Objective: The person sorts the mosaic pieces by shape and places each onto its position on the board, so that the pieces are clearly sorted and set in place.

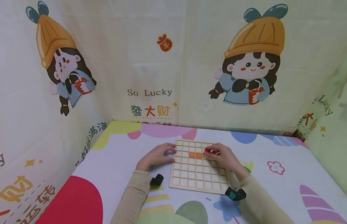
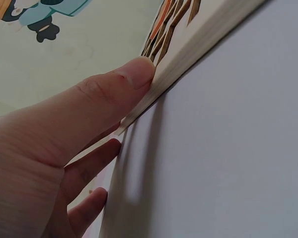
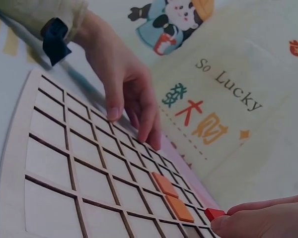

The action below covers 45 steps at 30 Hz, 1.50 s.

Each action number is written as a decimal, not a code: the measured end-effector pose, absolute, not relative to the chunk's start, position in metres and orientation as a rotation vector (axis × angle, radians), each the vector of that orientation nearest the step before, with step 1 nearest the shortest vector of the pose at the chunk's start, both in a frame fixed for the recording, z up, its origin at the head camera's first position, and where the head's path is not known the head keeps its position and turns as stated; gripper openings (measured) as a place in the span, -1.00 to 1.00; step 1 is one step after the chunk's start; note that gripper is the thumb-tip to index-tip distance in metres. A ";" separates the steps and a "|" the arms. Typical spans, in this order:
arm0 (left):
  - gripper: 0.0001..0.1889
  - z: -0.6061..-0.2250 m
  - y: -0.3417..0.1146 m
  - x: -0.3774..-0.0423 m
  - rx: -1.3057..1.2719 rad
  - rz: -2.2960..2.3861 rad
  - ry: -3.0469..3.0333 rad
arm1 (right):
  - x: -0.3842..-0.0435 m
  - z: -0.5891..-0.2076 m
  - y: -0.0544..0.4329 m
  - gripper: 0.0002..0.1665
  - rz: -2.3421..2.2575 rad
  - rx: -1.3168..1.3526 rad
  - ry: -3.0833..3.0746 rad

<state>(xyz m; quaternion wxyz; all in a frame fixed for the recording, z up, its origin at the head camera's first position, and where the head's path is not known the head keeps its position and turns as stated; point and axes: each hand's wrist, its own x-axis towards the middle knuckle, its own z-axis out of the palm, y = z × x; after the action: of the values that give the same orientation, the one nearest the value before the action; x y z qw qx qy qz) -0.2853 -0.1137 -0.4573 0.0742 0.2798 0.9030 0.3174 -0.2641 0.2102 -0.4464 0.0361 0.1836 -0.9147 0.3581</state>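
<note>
A wooden grid board [image 1: 184, 181] with square cells lies on the table. Two orange square tiles [image 1: 195, 155] sit side by side in neighbouring cells of its upper part. Between thumb and fingertips my right hand [image 1: 224, 156] pinches a red square tile [image 3: 214, 213] over the board, just right of the orange pair. My left hand [image 1: 159, 154] rests along the board's left edge, its thumb [image 2: 137, 73] touching the rim and its fingers loosely spread. In the head view, the right hand hides some cells on the board's right side.
The board stands on a white tablecloth [image 1: 260, 174] printed with coloured shapes. A cream curtain [image 1: 196, 62] with cartoon figures hangs behind the table and at both sides. A black wrist camera [image 1: 156, 179] on the left wrist and another [image 1: 235, 194] on the right hang near the board.
</note>
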 end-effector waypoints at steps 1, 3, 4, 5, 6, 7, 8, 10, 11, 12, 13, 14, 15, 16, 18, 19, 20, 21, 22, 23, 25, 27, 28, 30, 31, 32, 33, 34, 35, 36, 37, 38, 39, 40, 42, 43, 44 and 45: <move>-0.69 -0.457 -0.114 -0.285 0.840 0.952 2.710 | -0.264 -0.447 0.210 -0.67 1.097 0.575 -2.811; -0.69 -0.457 -0.114 -0.285 0.844 0.948 2.713 | -0.264 -0.448 0.208 -0.66 1.098 0.598 -2.813; -0.69 -0.457 -0.114 -0.285 0.846 0.948 2.713 | -0.264 -0.448 0.208 -0.66 1.098 0.611 -2.813; -0.69 -0.457 -0.114 -0.285 0.848 0.946 2.715 | -0.264 -0.448 0.208 -0.66 1.094 0.623 -2.816; -0.69 -0.457 -0.114 -0.285 0.850 0.945 2.715 | -0.264 -0.448 0.207 -0.66 1.088 0.632 -2.819; -0.69 -0.458 -0.114 -0.286 0.851 0.942 2.718 | -0.264 -0.447 0.207 -0.67 1.074 0.648 -2.821; -0.69 -0.458 -0.114 -0.286 0.852 0.940 2.720 | -0.264 -0.447 0.207 -0.68 1.065 0.654 -2.824; -0.69 -0.458 -0.114 -0.286 0.851 0.934 2.723 | -0.264 -0.448 0.206 -0.70 1.038 0.668 -2.832; -0.68 -0.458 -0.114 -0.286 0.851 0.932 2.723 | -0.264 -0.448 0.206 -0.71 1.019 0.676 -2.837; -0.68 -0.458 -0.114 -0.287 0.853 0.929 2.724 | -0.264 -0.448 0.206 -0.71 1.002 0.683 -2.839; -0.68 -0.459 -0.114 -0.287 0.853 0.929 2.725 | -0.264 -0.448 0.206 -0.72 0.994 0.680 -2.843; -0.68 -0.459 -0.114 -0.287 0.852 0.930 2.723 | -0.264 -0.448 0.205 -0.72 0.984 0.678 -2.849; -0.67 -0.459 -0.114 -0.287 0.852 0.932 2.721 | -0.264 -0.448 0.205 -0.72 0.971 0.681 -2.852; -0.67 -0.459 -0.114 -0.288 0.853 0.934 2.720 | -0.264 -0.448 0.205 -0.72 0.954 0.689 -2.854; -0.67 -0.459 -0.114 -0.288 0.855 0.936 2.719 | -0.264 -0.448 0.205 -0.73 0.940 0.695 -2.859; -0.67 -0.459 -0.114 -0.288 0.854 0.940 2.716 | -0.264 -0.448 0.205 -0.73 0.940 0.696 -2.863; -0.67 -0.459 -0.114 -0.288 0.856 0.940 2.716 | -0.264 -0.448 0.205 -0.73 0.935 0.698 -2.866; -0.67 -0.459 -0.114 -0.288 0.856 0.942 2.714 | -0.264 -0.448 0.204 -0.73 0.933 0.699 -2.867; -0.67 -0.459 -0.114 -0.287 0.859 0.942 2.714 | -0.264 -0.448 0.204 -0.73 0.934 0.700 -2.869; -0.67 -0.459 -0.114 -0.287 0.859 0.940 2.714 | -0.264 -0.447 0.204 -0.73 0.942 0.694 -2.873; -0.67 -0.459 -0.114 -0.287 0.863 0.937 2.715 | -0.264 -0.448 0.204 -0.74 0.948 0.698 -2.867; -0.68 -0.458 -0.115 -0.288 0.868 0.938 2.714 | -0.264 -0.448 0.204 -0.74 0.949 0.694 -2.865; -0.68 -0.459 -0.115 -0.288 0.868 0.935 2.715 | -0.264 -0.449 0.203 -0.74 0.947 0.692 -2.866; -0.68 -0.459 -0.115 -0.288 0.868 0.936 2.714 | -0.264 -0.450 0.203 -0.74 0.943 0.688 -2.865; -0.68 -0.459 -0.115 -0.288 0.868 0.937 2.712 | -0.264 -0.450 0.203 -0.73 0.942 0.680 -2.871; -0.68 -0.459 -0.115 -0.288 0.869 0.941 2.711 | -0.264 -0.451 0.203 -0.73 0.941 0.670 -2.878; -0.68 -0.459 -0.115 -0.288 0.871 0.939 2.711 | -0.264 -0.451 0.203 -0.72 0.944 0.661 -2.883; -0.68 -0.460 -0.115 -0.288 0.868 0.937 2.711 | -0.264 -0.452 0.203 -0.72 0.946 0.656 -2.886; -0.68 -0.460 -0.115 -0.288 0.870 0.939 2.710 | -0.264 -0.452 0.203 -0.71 0.952 0.652 -2.886; -0.68 -0.460 -0.115 -0.289 0.873 0.941 2.710 | -0.264 -0.453 0.203 -0.71 0.951 0.649 -2.887; -0.68 -0.461 -0.115 -0.289 0.875 0.940 2.709 | -0.264 -0.453 0.203 -0.71 0.954 0.644 -2.886; -0.68 -0.461 -0.115 -0.289 0.877 0.940 2.709 | -0.264 -0.454 0.203 -0.71 0.957 0.642 -2.881; -0.68 -0.461 -0.115 -0.289 0.878 0.936 2.710 | -0.264 -0.455 0.204 -0.71 0.957 0.641 -2.876; -0.68 -0.461 -0.114 -0.289 0.880 0.937 2.711 | -0.264 -0.455 0.204 -0.71 0.957 0.643 -2.870; -0.67 -0.461 -0.114 -0.289 0.881 0.934 2.711 | -0.265 -0.457 0.204 -0.72 0.958 0.646 -2.858; -0.67 -0.460 -0.114 -0.289 0.880 0.935 2.711 | -0.265 -0.457 0.204 -0.73 0.961 0.645 -2.852; -0.67 -0.460 -0.114 -0.289 0.878 0.935 2.711 | -0.265 -0.458 0.204 -0.73 0.961 0.645 -2.847; -0.67 -0.460 -0.114 -0.288 0.877 0.937 2.710 | -0.265 -0.458 0.204 -0.73 0.960 0.645 -2.845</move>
<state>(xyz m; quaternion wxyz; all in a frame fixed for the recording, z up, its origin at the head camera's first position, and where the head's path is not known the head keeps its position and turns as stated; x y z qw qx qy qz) -0.2884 -0.1142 -0.4600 0.0714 0.2916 0.9015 0.3116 -0.2649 0.2039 -0.4583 0.0350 0.2098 -0.9258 0.3125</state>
